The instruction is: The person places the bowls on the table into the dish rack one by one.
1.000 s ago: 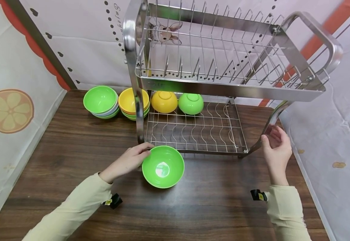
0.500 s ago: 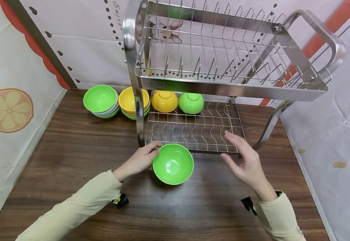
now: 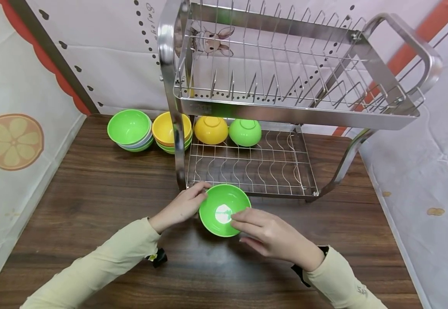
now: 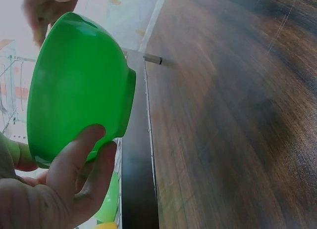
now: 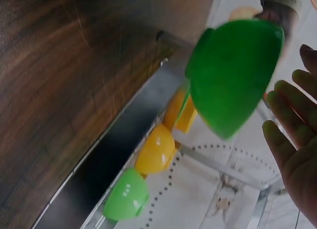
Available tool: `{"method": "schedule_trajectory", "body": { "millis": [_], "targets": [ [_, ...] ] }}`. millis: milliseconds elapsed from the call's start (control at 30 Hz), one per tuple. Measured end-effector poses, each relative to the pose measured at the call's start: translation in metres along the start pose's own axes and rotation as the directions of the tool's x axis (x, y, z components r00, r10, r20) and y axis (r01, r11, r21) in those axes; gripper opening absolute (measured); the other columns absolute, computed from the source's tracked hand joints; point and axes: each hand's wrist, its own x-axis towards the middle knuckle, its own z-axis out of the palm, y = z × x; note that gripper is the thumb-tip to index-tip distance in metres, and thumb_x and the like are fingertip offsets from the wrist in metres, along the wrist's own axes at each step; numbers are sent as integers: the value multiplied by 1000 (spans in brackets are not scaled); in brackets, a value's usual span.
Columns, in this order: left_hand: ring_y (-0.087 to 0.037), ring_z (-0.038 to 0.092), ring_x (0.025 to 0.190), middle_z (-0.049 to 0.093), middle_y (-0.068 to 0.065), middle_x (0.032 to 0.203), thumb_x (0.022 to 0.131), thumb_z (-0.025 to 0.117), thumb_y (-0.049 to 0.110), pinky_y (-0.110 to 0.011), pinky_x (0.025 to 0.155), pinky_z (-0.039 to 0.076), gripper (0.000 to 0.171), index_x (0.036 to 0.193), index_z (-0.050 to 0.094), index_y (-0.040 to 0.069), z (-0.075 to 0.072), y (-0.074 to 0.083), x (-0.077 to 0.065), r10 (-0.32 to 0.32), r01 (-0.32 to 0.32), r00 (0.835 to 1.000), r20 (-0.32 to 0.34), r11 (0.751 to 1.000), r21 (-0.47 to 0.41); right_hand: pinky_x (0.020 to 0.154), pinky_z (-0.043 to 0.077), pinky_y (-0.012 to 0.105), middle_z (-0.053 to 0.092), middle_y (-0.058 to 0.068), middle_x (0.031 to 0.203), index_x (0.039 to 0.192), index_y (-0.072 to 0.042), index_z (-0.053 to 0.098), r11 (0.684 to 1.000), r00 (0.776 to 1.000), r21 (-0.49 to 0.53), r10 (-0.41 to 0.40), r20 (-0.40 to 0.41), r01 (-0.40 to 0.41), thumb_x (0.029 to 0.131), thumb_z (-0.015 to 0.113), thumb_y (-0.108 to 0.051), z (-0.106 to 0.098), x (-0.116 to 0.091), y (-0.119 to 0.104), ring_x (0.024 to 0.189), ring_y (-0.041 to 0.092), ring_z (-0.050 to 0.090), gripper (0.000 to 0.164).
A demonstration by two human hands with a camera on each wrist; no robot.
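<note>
I hold a glossy, bright green bowl [image 3: 224,204], smooth and plain with a raised foot and a pale glare inside, off the counter [image 3: 131,189] in front of the rack's lower tier. The fingers of my left hand [image 3: 181,205] pinch its side; those of my right hand [image 3: 274,236] are extended and slightly spread, apart from its far side. The counter is dark, streaky wood grain, and the two-tier metal rack [image 3: 285,112] shines; a yellow bowl [image 3: 211,132] and a small green bowl [image 3: 245,134] sit tipped below. Two bowl stacks [image 3: 129,128] stand to the left. White printed cloth [image 3: 112,73] encloses everything, with a rabbit [image 3: 211,43] and an orange slice [image 3: 12,141]. Sideways script [image 3: 151,17] reads "Enjoy"; marks on my right sleeve [image 3: 339,277] are too small to read.
</note>
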Motion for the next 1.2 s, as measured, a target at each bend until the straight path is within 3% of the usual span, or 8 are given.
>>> {"method": "schedule_trajectory", "body": {
  "millis": [367,600,800,867,967,1067,1200],
  "targets": [
    [-18,55,53,61,-8,96,94,39,16,-31,56,46,29,119,52,11,-1,1,1,1,-1,1000,11,1000,-16,79,46,24,64,-4,85,94,-9,67,985,996,-169,-25,87,39,76,61,-6,14,-1,-1,81,10,59,19],
    [-17,56,85,62,-7,103,94,40,18,-34,77,44,30,119,54,12,-1,1,2,23,-22,1000,-10,998,53,76,47,24,62,-7,79,87,-12,64,980,995,-196,-2,96,21,67,60,3,15,-2,-1,77,8,59,25],
    [-20,57,69,61,-9,96,95,40,19,-32,66,47,32,123,52,12,0,1,3,28,-28,1000,7,999,24,71,47,24,61,-7,73,82,-12,62,976,997,-212,-38,61,50,66,55,4,14,2,-1,72,8,58,24],
    [-23,58,70,62,-11,98,96,40,21,-34,65,48,33,125,51,11,0,1,2,52,-52,999,3,998,32,69,47,24,61,-6,72,81,-11,62,978,998,-203,-47,33,52,63,54,6,12,3,1,71,8,58,27],
    [-26,61,88,62,-13,109,97,40,24,-41,76,49,36,128,48,9,-1,2,0,112,-111,994,-17,992,63,69,48,25,62,-5,73,81,-9,63,982,999,-186,-45,-16,41,62,55,7,9,4,3,70,8,59,27],
    [-24,57,105,59,-13,118,97,41,24,-42,88,45,38,129,45,5,-3,4,-4,178,-175,983,-43,982,75,68,49,26,64,-3,74,79,-9,64,983,998,-181,-23,-56,13,69,58,3,5,4,7,70,9,60,16],
    [-23,56,105,57,-12,117,94,48,18,-38,86,47,35,125,46,2,-8,8,-9,270,-262,959,-84,960,98,68,51,28,64,-3,73,78,-10,64,983,993,-169,50,-104,-67,84,54,-7,0,0,14,69,10,61,11]
  ]
}}
